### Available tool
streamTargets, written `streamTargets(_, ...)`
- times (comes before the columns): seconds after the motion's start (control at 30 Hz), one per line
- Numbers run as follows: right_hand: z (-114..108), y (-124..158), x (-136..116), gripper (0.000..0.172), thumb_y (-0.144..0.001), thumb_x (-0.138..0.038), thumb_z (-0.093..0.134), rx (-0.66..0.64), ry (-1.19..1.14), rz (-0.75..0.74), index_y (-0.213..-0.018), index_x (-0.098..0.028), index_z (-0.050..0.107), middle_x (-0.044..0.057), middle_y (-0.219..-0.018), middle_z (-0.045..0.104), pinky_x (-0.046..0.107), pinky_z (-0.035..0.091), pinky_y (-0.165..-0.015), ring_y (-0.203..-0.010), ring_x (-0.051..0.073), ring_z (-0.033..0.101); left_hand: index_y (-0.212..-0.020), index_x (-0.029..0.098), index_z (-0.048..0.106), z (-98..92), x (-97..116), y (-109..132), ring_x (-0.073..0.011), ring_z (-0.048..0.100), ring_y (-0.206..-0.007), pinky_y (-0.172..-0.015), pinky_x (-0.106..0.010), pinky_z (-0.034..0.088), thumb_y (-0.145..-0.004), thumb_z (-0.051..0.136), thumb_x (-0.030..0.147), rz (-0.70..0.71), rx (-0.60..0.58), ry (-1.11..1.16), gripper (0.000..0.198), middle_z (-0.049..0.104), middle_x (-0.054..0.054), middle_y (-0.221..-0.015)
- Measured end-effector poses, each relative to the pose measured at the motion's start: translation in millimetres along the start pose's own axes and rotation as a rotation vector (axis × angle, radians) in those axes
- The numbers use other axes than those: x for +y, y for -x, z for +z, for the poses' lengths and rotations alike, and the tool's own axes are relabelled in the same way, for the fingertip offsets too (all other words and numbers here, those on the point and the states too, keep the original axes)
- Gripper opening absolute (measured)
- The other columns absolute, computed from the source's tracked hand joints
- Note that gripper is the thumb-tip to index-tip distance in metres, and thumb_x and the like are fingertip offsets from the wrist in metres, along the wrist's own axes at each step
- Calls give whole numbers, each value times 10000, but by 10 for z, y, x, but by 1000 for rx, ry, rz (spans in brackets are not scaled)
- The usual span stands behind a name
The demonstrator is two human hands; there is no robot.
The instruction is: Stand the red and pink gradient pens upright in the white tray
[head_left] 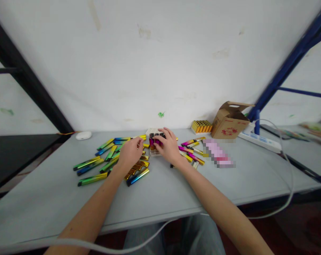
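Note:
Shiny tubes in green, yellow and blue (87, 163) lie scattered on the table left of centre. More tubes, magenta and gold (196, 158), lie to the right. Between them a small clear tray (154, 153) holds several upright magenta tubes with dark tops (152, 141). My right hand (168, 144) is at the tray, its thumb and fingers closed around one of the magenta tubes. Just left of the tray, above the gold tubes, my left hand (132, 150) is closed in a pinch; what it holds, if anything, is too small to name.
Behind on the right stand a tray of yellow cylinders (202, 126) and an open cardboard box (229, 124). A power strip (261, 141), a blurred pink item (219, 154) and a white cable (292, 177) are to the right. A white case (83, 135) sits back left.

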State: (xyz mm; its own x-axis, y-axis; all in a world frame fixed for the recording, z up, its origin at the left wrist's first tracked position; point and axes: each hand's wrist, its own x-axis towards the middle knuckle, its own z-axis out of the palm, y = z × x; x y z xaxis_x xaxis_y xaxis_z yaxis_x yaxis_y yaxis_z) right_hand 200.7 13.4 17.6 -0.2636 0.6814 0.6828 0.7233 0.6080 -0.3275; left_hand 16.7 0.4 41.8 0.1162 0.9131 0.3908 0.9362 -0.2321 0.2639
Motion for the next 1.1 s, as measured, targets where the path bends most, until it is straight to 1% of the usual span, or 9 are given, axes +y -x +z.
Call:
streamTargets(0.17,-62,-21,21,248,-866,-223,551,13,-18,-30,-1065,-239,699,95,-1318,540,482,349,-1091,-1319,272,385,-963,204,668,5,-5,0,-236,677,-835,-705,-288,442,-933,364,338,-6,2,5,334,747,-75,-902)
streamTargets(0.37,-299,-45,190,250,-878,-234,514,113,-84,4,-1065,-181,672,132,-1227,585,424,390,-1059,-1182,247,512,-935,203,667,33,-14,0,-234,674,-834,-721,-295,452,-924,384,331,0,-8,32,311,746,-73,-907)
streamTargets(0.43,-363,-41,286,262,-884,-234,498,87,-124,45,-1090,-187,651,115,-1150,624,402,423,-1018,-1112,233,559,-914,203,667,61,-32,-5,-233,672,-842,-738,-302,459,-923,384,322,32,-22,51,307,744,-76,-917)
streamTargets(0.57,-428,-27,474,358,-893,-249,468,43,-132,218,-1223,-156,570,118,-1142,639,361,504,-845,-868,195,629,-902,198,663,115,-71,-15,-234,668,-877,-779,-314,470,-915,392,309,86,-31,83,293,739,-80,-937)
streamTargets(0.67,-470,-13,606,313,-883,-212,457,0,-16,358,-1132,-150,637,107,-1030,694,355,500,-805,-787,192,637,-905,195,665,126,-80,-17,-233,667,-872,-789,-317,476,-905,410,306,78,-40,80,278,739,-81,-932)
streamTargets(0.8,-557,26,778,236,-837,-181,521,-229,72,442,-933,-165,736,88,-896,737,339,495,-810,-801,207,660,-919,199,669,125,-76,-17,-227,669,-872,-788,-312,482,-898,421,306,56,-52,81,271,741,-71,-938)
streamTargets(0.9,-633,55,864,210,-808,-194,597,-354,78,351,-943,-168,756,99,-1016,730,342,468,-917,-947,220,657,-916,196,672,132,-83,-21,-229,670,-865,-769,-314,482,-897,422,313,54,-53,83,277,742,-66,-935)
streamTargets(1.0,-708,67,880,198,-766,-218,680,-411,106,252,-941,-187,768,117,-1175,676,382,381,-1051,-1152,254,584,-903,194,674,138,-91,-28,-235,671,-850,-754,-321,478,-897,418,323,46,-44,69,287,744,-66,-921)
streamTargets(1.1,-764,67,860,195,-748,-241,717,-494,140,230,-932,-203,770,117,-1141,683,425,323,-1098,-1245,283,519,-893,193,675,134,-89,-32,-234,671,-831,-746,-321,476,-900,413,332,43,-39,65,297,745,-65,-907)
